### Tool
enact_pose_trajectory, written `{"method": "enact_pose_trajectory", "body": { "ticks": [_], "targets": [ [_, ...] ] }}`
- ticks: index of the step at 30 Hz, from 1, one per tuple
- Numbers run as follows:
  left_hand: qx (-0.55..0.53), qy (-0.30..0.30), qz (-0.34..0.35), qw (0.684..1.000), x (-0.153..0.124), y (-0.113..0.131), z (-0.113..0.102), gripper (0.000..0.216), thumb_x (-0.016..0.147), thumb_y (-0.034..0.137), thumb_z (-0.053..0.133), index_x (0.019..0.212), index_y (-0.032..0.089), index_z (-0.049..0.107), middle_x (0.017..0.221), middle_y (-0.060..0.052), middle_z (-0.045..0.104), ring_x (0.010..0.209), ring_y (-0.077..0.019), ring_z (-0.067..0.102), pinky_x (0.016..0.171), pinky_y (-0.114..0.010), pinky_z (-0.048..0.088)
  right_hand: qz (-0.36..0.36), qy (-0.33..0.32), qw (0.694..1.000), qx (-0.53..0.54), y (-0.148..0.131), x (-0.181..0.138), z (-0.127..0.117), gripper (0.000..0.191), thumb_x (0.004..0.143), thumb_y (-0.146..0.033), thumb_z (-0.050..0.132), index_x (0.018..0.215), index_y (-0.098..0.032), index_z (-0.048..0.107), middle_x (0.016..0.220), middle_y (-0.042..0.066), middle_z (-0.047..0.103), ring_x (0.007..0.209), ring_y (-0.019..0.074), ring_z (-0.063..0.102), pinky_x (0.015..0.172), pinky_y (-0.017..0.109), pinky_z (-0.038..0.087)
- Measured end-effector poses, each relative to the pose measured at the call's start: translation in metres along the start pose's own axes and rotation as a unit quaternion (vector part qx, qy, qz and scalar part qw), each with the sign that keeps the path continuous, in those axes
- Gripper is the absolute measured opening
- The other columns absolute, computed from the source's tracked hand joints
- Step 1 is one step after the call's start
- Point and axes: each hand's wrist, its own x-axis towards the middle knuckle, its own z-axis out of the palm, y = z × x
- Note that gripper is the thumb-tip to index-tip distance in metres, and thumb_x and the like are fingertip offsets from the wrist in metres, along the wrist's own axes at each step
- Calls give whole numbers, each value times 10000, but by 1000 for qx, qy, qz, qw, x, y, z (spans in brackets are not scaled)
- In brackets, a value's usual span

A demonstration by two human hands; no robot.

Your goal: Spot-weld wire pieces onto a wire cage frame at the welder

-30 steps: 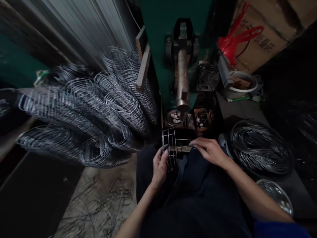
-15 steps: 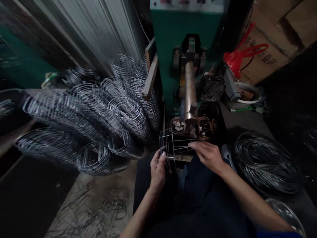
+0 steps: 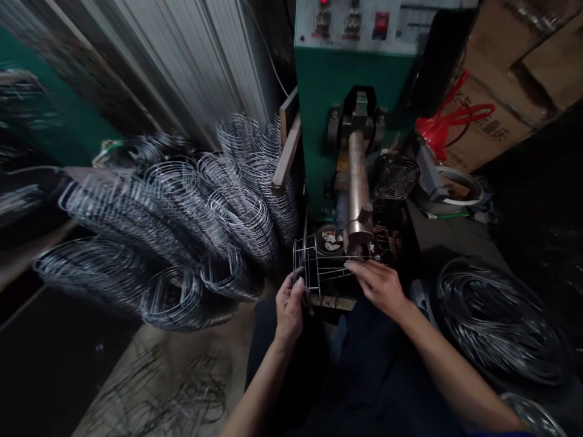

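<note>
Between my two hands is a small wire frame (image 3: 317,267) with curved hoops on its left side and straight wires running to the right. My left hand (image 3: 290,303) pinches the hooped end between thumb and fingers. With closed fingertips, my right hand (image 3: 380,285) grips the straight wires at the other end. The frame is just in front of and below the tip of a copper-coloured cylindrical arm (image 3: 358,182), which juts from a green machine (image 3: 319,115). Whether the frame touches the arm, I cannot tell.
Stacks of bundled wire hoops (image 3: 246,218) stand on the left. A coil of wire (image 3: 496,321) lies at the right, below a round bowl (image 3: 460,185) and a red plastic bag (image 3: 435,136). Loose wire scraps (image 3: 191,388) litter the floor. Cardboard boxes (image 3: 523,73) rise behind.
The view has tilted up, so more of the machine's control panel shows. Both hands keep hold of the wire frame, with little movement between them.
</note>
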Motion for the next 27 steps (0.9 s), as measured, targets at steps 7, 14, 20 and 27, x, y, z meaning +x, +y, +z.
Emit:
{"method": "enact_pose_trajectory", "body": {
  "ticks": [7,14,20,27],
  "targets": [
    [0,2,-1,1000,7,0,1,579,819,506,692,1245,130,581,533,84,498,369,-71,405,325,-178,382,21,2,1000,-7,2,3,2,370,991,-71,451,1268,-223,644,1063,73,698,950,208,679,838,317,593],
    [8,-13,8,1000,16,-3,-2,579,829,514,683,1257,136,586,537,83,511,361,-60,402,336,-166,373,26,16,1000,-1,3,4,8,368,1005,-65,456,1282,-230,633,1078,68,690,956,203,673,842,302,579],
    [15,-22,8,1000,15,-3,-5,559,844,504,674,1264,147,581,571,80,522,378,-58,418,348,-162,385,96,54,993,-36,2,0,-2,170,1027,-194,563,1151,-216,677,1104,82,661,960,224,660,881,329,548],
    [19,-29,20,999,24,3,-1,509,859,507,657,1196,129,604,527,82,494,367,-58,393,342,-159,365,142,76,985,58,10,0,-8,147,1038,-219,489,979,-208,624,1042,83,645,996,236,632,892,349,516]
  ]
}}
